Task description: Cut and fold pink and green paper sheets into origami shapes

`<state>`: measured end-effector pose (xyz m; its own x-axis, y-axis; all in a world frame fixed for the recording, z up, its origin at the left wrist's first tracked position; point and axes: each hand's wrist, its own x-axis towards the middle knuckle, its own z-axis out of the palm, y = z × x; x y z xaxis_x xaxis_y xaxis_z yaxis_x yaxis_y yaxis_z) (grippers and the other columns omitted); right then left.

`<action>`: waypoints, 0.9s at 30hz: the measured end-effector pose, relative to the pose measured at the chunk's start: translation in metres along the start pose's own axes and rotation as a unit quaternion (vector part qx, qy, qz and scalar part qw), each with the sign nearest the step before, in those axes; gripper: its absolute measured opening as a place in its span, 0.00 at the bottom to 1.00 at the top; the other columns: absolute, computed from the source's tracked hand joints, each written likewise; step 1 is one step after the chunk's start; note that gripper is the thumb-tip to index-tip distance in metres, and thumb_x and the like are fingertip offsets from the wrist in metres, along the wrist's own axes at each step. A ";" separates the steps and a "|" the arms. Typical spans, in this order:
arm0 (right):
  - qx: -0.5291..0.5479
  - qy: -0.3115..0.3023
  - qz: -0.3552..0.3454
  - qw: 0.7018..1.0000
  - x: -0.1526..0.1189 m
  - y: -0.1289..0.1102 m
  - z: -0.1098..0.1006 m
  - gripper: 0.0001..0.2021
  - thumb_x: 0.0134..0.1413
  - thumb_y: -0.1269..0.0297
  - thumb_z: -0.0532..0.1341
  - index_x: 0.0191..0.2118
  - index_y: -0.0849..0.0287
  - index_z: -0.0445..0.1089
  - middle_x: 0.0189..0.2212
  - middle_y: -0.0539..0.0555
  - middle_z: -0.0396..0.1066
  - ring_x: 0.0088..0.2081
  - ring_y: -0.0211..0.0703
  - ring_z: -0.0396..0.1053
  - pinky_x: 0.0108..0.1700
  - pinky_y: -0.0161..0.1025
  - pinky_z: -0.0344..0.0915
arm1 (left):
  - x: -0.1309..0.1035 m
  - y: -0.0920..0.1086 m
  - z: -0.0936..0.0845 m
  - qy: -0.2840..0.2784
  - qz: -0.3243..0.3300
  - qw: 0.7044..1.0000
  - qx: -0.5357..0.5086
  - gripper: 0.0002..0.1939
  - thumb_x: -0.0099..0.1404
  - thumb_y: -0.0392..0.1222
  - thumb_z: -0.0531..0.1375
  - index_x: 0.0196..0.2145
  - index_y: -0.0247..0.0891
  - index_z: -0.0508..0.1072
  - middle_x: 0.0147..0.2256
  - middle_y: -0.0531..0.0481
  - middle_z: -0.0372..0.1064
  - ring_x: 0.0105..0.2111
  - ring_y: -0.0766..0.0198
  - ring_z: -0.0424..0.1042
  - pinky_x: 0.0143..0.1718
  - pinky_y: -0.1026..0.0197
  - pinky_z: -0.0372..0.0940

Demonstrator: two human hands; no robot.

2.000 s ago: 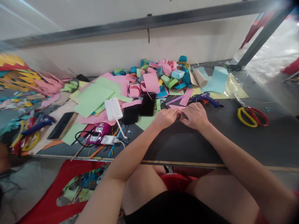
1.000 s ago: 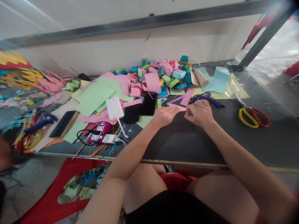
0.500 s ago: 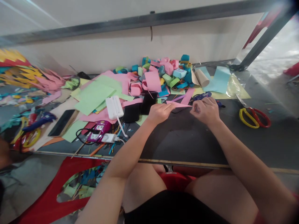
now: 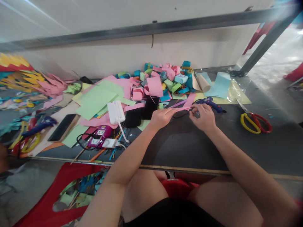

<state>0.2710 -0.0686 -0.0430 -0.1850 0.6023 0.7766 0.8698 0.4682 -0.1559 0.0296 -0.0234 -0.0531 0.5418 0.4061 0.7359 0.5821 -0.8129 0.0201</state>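
A narrow pink paper strip (image 4: pixel 182 108) is stretched between my two hands above the dark table. My left hand (image 4: pixel 163 118) pinches its left end, fingers pressed together. At the other end, my right hand (image 4: pixel 203 116) has thumb and forefinger closed on the strip, with the other fingers curled. Just behind my right hand lies a dark blue glue gun (image 4: pixel 209 103). Folded paper pieces in pink, green and blue form a pile (image 4: pixel 169 78) beyond the hands. Black flat objects (image 4: pixel 133 117) lie left of my left hand.
Scissors (image 4: pixel 254 121) with yellow and red handles lie to the right. Green sheets (image 4: pixel 99 97), a white power bank (image 4: pixel 115 112) with a cable and a purple toy-car-like device (image 4: pixel 100 137) crowd the left. A cardboard tube (image 4: pixel 203 82) rests behind, below a metal bar (image 4: pixel 132 31).
My right hand has shifted slightly left along the pink strip, and its fingers have turned. The left hand keeps its pinch. The camera view has tilted a little.
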 end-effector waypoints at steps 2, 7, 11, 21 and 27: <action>0.019 0.009 0.011 1.000 0.001 0.000 -0.001 0.13 0.60 0.67 0.61 0.50 0.56 0.72 0.33 0.53 0.79 0.39 0.51 0.74 0.48 0.48 0.69 | -0.001 -0.001 0.004 0.024 0.007 1.000 -0.014 0.12 0.74 0.37 0.56 0.45 0.41 0.81 0.41 0.49 0.83 0.36 0.62 0.82 0.34 0.63 0.71; 0.112 -0.018 0.025 0.993 0.004 0.000 -0.002 0.10 0.62 0.60 0.63 0.46 0.54 0.77 0.46 0.58 0.80 0.48 0.55 0.75 0.54 0.55 0.69 | 0.004 0.003 0.005 0.050 -0.105 0.981 -0.158 0.16 0.76 0.47 0.55 0.41 0.39 0.82 0.36 0.46 0.83 0.36 0.62 0.82 0.37 0.62 0.72; 0.249 -0.053 0.121 0.959 0.002 -0.009 0.000 0.11 0.61 0.53 0.64 0.41 0.53 0.80 0.42 0.56 0.81 0.45 0.53 0.77 0.51 0.52 0.71 | 0.013 0.016 0.003 0.064 -0.303 0.866 -0.394 0.24 0.70 0.62 0.59 0.37 0.37 0.80 0.21 0.52 0.74 0.21 0.68 0.74 0.25 0.66 0.67; 0.530 -0.159 0.308 0.774 0.008 -0.036 -0.003 0.25 0.47 0.37 0.70 0.30 0.58 0.79 0.24 0.51 0.73 0.22 0.35 0.65 0.23 0.35 0.64 | 0.014 0.022 0.017 0.037 -0.399 0.709 -0.579 0.28 0.57 0.66 0.68 0.38 0.36 0.78 0.19 0.56 0.67 0.18 0.70 0.69 0.19 0.67 0.63; 0.472 -0.150 0.321 0.808 0.007 -0.029 -0.002 0.22 0.46 0.40 0.70 0.26 0.58 0.79 0.20 0.50 0.72 0.20 0.35 0.62 0.22 0.36 0.61 | 0.009 0.025 0.017 0.004 -0.387 0.767 -0.512 0.31 0.61 0.63 0.66 0.53 0.38 0.77 0.35 0.47 0.78 0.23 0.70 0.71 0.22 0.66 0.67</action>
<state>0.2455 -0.0790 -0.0319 -0.0600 0.9800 0.1899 0.1215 0.1960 -0.9730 0.0596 -0.0328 -0.0571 0.2682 0.9332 0.2392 -0.0571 -0.2325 0.9709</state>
